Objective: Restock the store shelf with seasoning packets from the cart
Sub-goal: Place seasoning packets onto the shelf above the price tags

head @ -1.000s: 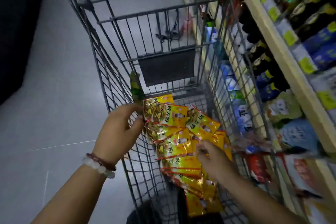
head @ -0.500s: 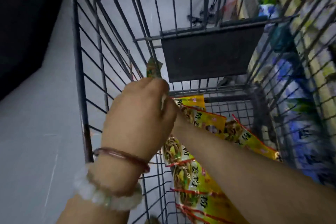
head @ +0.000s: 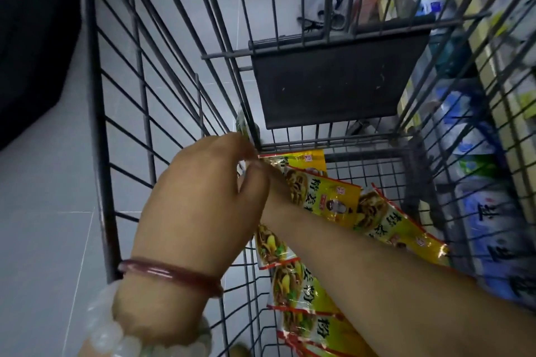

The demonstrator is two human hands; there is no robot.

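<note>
A strip of yellow seasoning packets (head: 327,197) lies along the bottom of the wire cart (head: 95,124). My left hand (head: 200,206) is inside the cart near its far left corner, fingers curled. The tip of a green packet (head: 242,126) sticks up just above those fingers, against the cart wires. My right forearm (head: 362,264) crosses over the yellow packets from the lower right. It runs in under my left hand, which hides my right hand.
A black flap panel (head: 333,81) hangs on the cart's far end. Through the right wall I see store shelves with blue and white bags (head: 475,211). Grey floor tiles (head: 43,240) lie to the left of the cart.
The view has dropped closer into the cart. My right arm has reached forward from the middle of the yellow packets to under my left hand at the far corner.
</note>
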